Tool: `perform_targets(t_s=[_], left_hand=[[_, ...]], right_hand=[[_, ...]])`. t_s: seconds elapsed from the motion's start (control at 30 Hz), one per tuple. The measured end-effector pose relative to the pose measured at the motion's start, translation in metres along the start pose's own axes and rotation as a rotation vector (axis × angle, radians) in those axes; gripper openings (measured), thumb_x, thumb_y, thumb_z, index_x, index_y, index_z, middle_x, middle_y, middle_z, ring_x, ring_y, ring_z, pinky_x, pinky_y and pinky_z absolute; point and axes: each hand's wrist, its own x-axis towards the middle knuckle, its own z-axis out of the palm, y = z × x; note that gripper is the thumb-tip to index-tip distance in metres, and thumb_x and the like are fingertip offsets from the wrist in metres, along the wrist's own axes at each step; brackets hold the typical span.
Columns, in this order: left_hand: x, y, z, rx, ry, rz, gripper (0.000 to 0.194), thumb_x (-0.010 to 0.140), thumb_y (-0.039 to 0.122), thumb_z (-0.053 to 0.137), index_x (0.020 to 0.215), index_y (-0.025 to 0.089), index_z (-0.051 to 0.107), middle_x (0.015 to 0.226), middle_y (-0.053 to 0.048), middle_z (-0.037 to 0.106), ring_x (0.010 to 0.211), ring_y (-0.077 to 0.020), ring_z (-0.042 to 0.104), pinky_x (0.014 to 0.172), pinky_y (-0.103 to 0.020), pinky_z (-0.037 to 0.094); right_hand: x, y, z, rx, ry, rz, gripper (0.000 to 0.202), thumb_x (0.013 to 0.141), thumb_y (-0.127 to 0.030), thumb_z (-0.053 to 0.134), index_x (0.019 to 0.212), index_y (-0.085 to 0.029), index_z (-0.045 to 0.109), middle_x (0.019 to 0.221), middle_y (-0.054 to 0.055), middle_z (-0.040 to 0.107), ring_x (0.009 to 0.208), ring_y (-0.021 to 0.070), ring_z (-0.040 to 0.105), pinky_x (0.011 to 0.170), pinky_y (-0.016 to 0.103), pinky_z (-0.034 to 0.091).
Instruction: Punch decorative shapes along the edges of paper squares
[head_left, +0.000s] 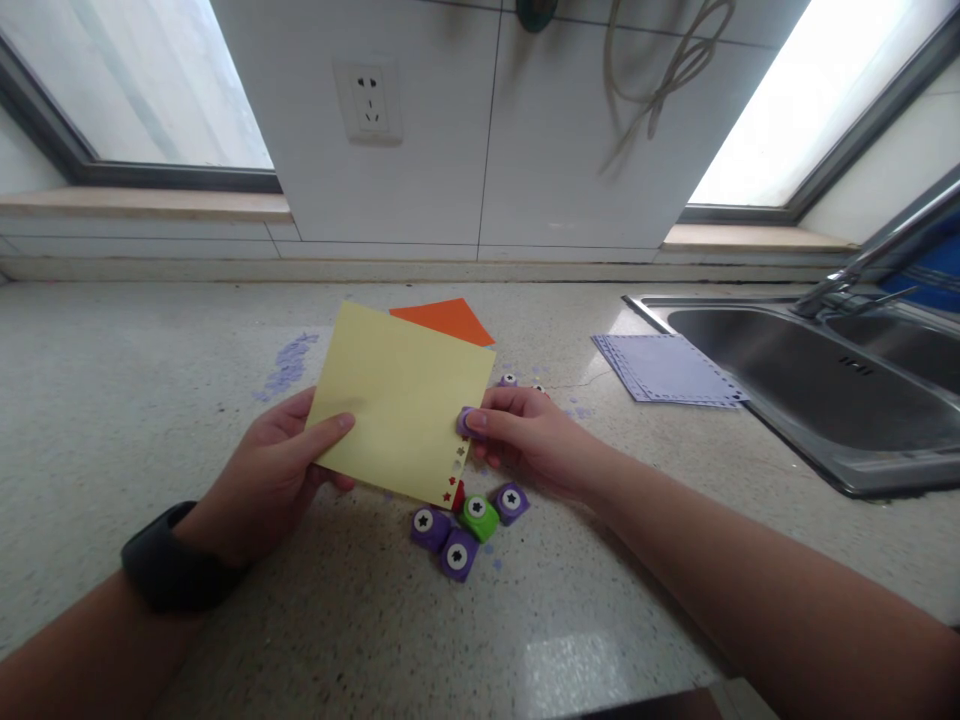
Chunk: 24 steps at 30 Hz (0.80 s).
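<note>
My left hand (289, 455) pinches the left edge of a yellow sheet of paper (401, 400), thumb on top, holding it above the counter. At the sheet's right edge my right hand (517, 430) is closed on a purple craft punch (466, 422), the thumb pressing on it. Small shaped holes run along that edge below the punch. Under the near right corner lie a green craft punch (480, 515), several purple punches (457, 554) and a red one (457, 497) partly covered by the paper. More punches (508, 381) show behind my right hand.
An orange sheet (448, 320) lies partly behind the yellow one. A stack of lilac sheets (660, 368) with punched edges rests beside the steel sink (787, 390). Lilac paper bits (291, 365) are scattered on the speckled counter (135, 400). A socket (369, 100) is on the wall.
</note>
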Motion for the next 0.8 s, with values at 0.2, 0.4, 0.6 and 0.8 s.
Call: perform_targets(t_s=[0.2,0.4,0.6,0.8], left_hand=[[-0.0001,-0.0005,-0.0011,0.021,0.002,0.014,0.034,0.081,0.030,0.078,0.113,0.025,0.071,0.106,-0.006,0.074,0.064,-0.0151,0.066,0.041,-0.019,0.055],[0.0003,-0.0002,-0.0008,0.016,-0.012,0.011,0.035,0.081,0.030,0.078,0.114,0.023,0.071,0.107,-0.007,0.074,0.064,-0.0154,0.066,0.041,-0.019,0.055],[-0.0009,0.0000,-0.0001,0.009,-0.013,0.011,0.033,0.083,0.028,0.076,0.114,0.024,0.070,0.113,-0.008,0.073,0.066,-0.0149,0.066,0.043,-0.019,0.055],[-0.0020,0.0009,0.0005,0.011,-0.010,0.014,0.030,0.081,0.028,0.077,0.110,0.025,0.072,0.104,-0.005,0.075,0.064,-0.0151,0.066,0.042,-0.020,0.054]], right_hand=[[0.0000,-0.0005,0.0011,0.003,0.002,0.000,0.029,0.078,-0.038,0.083,0.077,-0.014,0.067,0.068,0.000,0.062,0.057,0.0076,0.055,0.055,0.022,0.043],[-0.0004,-0.0011,0.0010,-0.016,0.002,-0.003,0.029,0.079,-0.039,0.082,0.077,-0.014,0.066,0.069,0.000,0.062,0.057,0.0082,0.055,0.055,0.022,0.042],[-0.0008,-0.0016,0.0013,-0.034,0.003,-0.016,0.031,0.078,-0.040,0.082,0.075,-0.014,0.065,0.068,0.000,0.062,0.057,0.0084,0.055,0.053,0.022,0.041],[-0.0016,-0.0015,0.0017,-0.035,-0.007,-0.025,0.032,0.078,-0.040,0.083,0.074,-0.015,0.063,0.066,-0.001,0.061,0.056,0.0084,0.053,0.051,0.022,0.039]])
